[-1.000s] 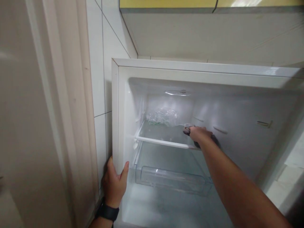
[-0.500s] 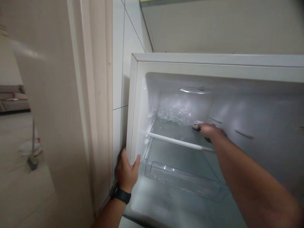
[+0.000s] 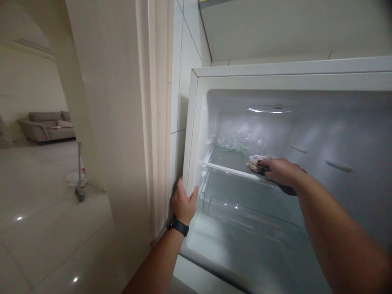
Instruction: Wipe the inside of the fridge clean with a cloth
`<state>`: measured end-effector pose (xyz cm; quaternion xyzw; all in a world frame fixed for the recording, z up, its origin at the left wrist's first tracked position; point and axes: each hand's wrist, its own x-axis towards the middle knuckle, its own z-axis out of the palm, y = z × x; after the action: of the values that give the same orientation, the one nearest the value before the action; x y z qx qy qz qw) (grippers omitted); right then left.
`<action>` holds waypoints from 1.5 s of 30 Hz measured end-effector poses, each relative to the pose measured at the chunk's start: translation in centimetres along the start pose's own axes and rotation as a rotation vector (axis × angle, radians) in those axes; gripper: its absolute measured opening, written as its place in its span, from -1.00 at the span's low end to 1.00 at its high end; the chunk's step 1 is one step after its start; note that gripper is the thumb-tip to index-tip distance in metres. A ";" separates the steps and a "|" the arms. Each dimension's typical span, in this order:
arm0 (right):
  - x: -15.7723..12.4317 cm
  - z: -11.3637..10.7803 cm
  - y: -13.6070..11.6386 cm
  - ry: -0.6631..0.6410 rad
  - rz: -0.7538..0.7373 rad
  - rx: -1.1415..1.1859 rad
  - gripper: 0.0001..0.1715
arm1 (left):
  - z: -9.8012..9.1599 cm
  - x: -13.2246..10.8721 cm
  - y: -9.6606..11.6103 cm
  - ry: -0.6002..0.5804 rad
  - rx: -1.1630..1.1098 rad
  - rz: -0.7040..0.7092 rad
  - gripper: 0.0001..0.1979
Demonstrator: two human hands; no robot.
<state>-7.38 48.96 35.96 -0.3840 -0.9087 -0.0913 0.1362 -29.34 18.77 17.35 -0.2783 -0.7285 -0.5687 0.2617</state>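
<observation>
Fingers [image 3: 267, 162] of the right hand [image 3: 285, 170] are closed around a dark package [image 3: 255, 167], its pale end and a whitish label [image 3: 257, 157] showing past the hand on the left. I see it over the front part of the upper shelf [image 3: 228, 158], inside the open refrigerator [image 3: 192, 134]; whether it touches the glass, I cannot tell. At the back of that shelf, toward the left, I make out a crumpled clear bag [image 3: 241, 141], and below sits a transparent drawer [image 3: 245, 213]. My view also gives me the left hand [image 3: 185, 203] at the refrigerator's left edge, thumb on the inner side; the rest is partly hidden, so I cannot tell how tightly it grips. A black watch [image 3: 180, 227] is strapped below it. Far left, a grey sofa [image 3: 50, 127] stands beyond a long-handled tool [image 3: 79, 192] on the floor [image 3: 61, 241].
</observation>
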 end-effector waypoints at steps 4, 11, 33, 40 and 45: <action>-0.9 -1.3 -6.8 -0.034 -0.208 -0.073 -0.36 | 0.1 0.0 -0.1 0.012 0.016 0.006 -0.30; 3.6 -1.1 -16.0 -0.038 -0.396 -0.006 -0.36 | 0.0 0.0 0.1 0.014 0.016 0.011 -0.33; 8.7 -1.0 -15.3 -0.125 -0.386 -0.018 -0.32 | 0.2 -0.1 -0.6 0.039 0.042 0.016 -0.35; 0.3 -3.4 -12.0 -0.053 -0.501 -0.056 -0.36 | 0.1 0.0 -0.2 -0.004 0.065 -0.051 -0.31; 0.5 -2.8 -3.4 -0.109 -0.111 -0.003 -0.36 | -0.1 0.0 0.0 -0.029 0.072 -0.086 -0.28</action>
<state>-9.70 46.25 38.55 -0.3376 -0.9345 -0.0788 0.0808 -29.32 18.66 17.37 -0.2453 -0.7634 -0.5489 0.2361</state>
